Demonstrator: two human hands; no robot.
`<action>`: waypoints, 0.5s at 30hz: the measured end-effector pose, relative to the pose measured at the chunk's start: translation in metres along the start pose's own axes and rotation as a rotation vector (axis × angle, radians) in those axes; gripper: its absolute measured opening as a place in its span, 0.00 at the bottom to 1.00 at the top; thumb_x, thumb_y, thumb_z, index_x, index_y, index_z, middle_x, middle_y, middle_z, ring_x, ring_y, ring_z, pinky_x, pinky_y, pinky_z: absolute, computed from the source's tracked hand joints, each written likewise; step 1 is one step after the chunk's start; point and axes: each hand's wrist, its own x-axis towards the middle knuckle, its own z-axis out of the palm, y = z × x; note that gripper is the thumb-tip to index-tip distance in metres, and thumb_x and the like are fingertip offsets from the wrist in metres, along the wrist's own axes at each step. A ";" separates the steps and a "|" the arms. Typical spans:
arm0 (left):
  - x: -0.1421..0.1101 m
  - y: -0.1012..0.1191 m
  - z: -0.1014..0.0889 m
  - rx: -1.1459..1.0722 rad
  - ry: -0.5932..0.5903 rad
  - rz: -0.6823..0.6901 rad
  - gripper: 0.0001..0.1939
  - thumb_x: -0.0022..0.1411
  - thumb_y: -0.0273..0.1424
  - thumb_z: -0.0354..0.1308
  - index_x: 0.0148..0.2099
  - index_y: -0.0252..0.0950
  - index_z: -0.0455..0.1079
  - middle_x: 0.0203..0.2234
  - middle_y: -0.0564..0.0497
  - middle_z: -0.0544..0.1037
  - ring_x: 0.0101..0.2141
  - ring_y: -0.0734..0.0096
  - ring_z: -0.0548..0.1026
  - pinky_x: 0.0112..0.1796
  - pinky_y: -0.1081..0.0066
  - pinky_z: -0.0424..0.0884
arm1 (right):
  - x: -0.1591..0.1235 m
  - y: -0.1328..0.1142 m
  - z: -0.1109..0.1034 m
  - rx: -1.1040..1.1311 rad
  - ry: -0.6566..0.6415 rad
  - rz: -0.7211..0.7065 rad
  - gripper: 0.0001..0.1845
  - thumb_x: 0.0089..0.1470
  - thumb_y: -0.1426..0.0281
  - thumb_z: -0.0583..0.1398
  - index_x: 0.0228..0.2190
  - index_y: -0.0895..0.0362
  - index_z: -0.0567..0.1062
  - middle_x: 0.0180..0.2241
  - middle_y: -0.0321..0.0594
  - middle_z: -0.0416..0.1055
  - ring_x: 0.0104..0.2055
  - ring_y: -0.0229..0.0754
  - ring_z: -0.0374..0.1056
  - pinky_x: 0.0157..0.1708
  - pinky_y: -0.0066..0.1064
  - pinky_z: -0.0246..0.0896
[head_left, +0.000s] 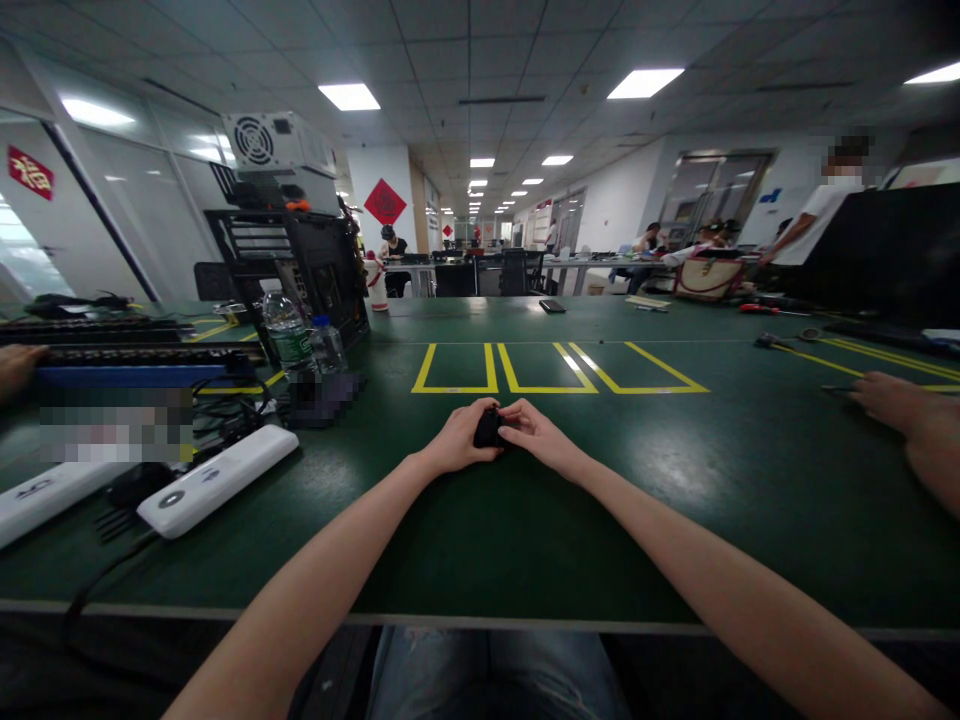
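Note:
Both hands meet over the green table (pixel 517 540), in front of the yellow tape outlines. My left hand (pixel 459 438) is closed around a small black object (pixel 487 430), its thumb below and fingers above. The thing is too dark and small for me to name its kind. From the other side my right hand (pixel 546 440) pinches the same object, thumb and fingertips against its right edge. The fingers cover part of it.
Yellow tape (pixel 454 390) marks the table ahead. On the left are a white power strip (pixel 225 480), cables, a water bottle (pixel 285 330) and a black computer case (pixel 322 260). A phone (pixel 553 306) lies further back. Other people's hands (pixel 900 405) show at both sides.

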 end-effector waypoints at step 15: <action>0.000 0.004 -0.003 0.006 -0.018 0.007 0.31 0.46 0.33 0.58 0.51 0.38 0.50 0.44 0.47 0.63 0.45 0.61 0.64 0.47 0.61 0.56 | -0.001 0.003 -0.002 -0.012 0.001 0.030 0.12 0.47 0.63 0.56 0.35 0.54 0.63 0.39 0.38 0.63 0.44 0.42 0.62 0.45 0.42 0.57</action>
